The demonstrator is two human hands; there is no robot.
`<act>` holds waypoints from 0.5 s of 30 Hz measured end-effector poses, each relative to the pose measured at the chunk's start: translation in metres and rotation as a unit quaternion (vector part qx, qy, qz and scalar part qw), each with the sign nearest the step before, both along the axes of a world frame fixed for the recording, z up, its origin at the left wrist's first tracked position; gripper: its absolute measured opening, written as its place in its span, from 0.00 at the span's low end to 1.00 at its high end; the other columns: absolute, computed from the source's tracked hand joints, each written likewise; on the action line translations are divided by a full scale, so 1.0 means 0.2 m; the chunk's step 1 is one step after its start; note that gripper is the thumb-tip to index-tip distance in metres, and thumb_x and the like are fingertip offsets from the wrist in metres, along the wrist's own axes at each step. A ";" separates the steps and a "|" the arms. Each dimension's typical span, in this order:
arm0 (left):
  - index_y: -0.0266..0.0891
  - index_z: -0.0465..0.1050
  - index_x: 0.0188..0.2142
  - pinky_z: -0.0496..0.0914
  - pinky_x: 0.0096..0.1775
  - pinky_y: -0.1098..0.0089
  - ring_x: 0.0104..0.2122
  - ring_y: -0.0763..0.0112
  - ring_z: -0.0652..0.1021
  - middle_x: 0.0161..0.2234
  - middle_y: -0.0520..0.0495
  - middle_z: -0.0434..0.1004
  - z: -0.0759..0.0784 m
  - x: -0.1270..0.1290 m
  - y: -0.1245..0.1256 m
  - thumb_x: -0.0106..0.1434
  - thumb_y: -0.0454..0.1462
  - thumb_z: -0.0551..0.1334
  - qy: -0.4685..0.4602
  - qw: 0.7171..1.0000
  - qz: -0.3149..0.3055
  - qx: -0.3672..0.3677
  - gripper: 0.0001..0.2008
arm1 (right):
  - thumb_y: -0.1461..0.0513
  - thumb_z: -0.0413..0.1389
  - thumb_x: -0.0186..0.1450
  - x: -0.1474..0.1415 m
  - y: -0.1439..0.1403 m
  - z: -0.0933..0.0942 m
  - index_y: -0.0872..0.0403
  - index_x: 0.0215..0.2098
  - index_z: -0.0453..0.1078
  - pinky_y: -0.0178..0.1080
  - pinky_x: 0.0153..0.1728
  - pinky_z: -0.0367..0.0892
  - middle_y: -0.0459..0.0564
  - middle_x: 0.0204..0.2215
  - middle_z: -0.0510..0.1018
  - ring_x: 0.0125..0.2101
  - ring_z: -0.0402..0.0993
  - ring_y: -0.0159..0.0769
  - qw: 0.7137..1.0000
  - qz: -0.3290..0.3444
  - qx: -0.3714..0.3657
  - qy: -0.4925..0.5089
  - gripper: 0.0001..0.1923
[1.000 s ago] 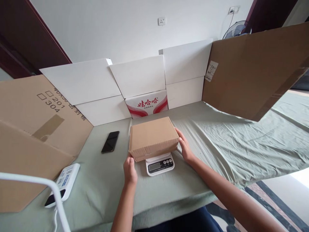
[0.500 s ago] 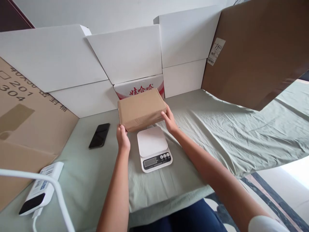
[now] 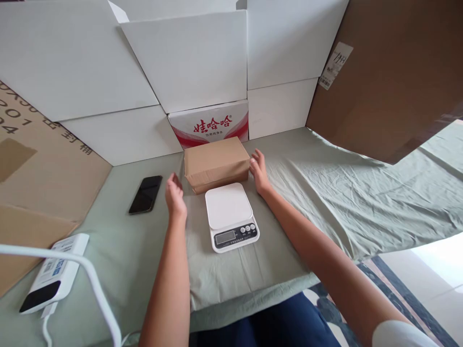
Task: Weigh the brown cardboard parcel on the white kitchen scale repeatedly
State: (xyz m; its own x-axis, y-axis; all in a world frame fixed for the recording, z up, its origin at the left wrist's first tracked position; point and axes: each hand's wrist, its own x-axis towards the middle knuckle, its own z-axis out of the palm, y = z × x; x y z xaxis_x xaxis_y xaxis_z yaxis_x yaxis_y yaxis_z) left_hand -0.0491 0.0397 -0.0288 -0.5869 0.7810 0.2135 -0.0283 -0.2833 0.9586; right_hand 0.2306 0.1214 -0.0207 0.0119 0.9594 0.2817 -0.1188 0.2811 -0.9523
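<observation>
We see a bench (image 3: 361,202) draped in a wrinkled pale green sheet (image 3: 390,193), walled in by white cardboard panels (image 3: 188,58) at the back and brown cardboard sheets (image 3: 390,72) at the sides (one bears a label). Patterned floor (image 3: 405,289) shows lower right, brightly lit.

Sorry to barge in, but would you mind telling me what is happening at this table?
A person has a brown cardboard box lying on the green sheet just behind a white kitchen scale, whose platform is bare. The right hand touches the box's end; the left hand is open beside it. A black phone lies left.
</observation>
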 end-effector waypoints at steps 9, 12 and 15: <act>0.38 0.66 0.64 0.56 0.68 0.55 0.71 0.55 0.59 0.71 0.29 0.56 0.06 -0.15 -0.07 0.67 0.62 0.46 -0.038 0.995 0.078 0.040 0.40 | 0.39 0.44 0.67 0.20 0.11 -0.07 0.37 0.68 0.50 0.54 0.64 0.63 0.51 0.67 0.59 0.66 0.62 0.43 0.992 -0.105 -0.054 0.043 0.34; 0.37 0.66 0.64 0.56 0.67 0.55 0.71 0.55 0.59 0.71 0.28 0.57 0.05 -0.11 -0.05 0.69 0.60 0.45 -0.030 0.997 0.067 0.035 0.38 | 0.39 0.49 0.66 0.18 0.08 -0.05 0.41 0.63 0.59 0.52 0.64 0.63 0.52 0.66 0.62 0.65 0.64 0.44 0.993 -0.098 -0.047 0.053 0.32; 0.37 0.67 0.64 0.58 0.66 0.55 0.70 0.54 0.61 0.71 0.29 0.58 0.04 -0.09 -0.05 0.69 0.60 0.45 -0.033 0.997 0.057 0.028 0.38 | 0.39 0.50 0.65 0.17 0.07 -0.04 0.43 0.59 0.63 0.53 0.64 0.64 0.53 0.64 0.65 0.64 0.65 0.45 0.994 -0.093 -0.041 0.051 0.30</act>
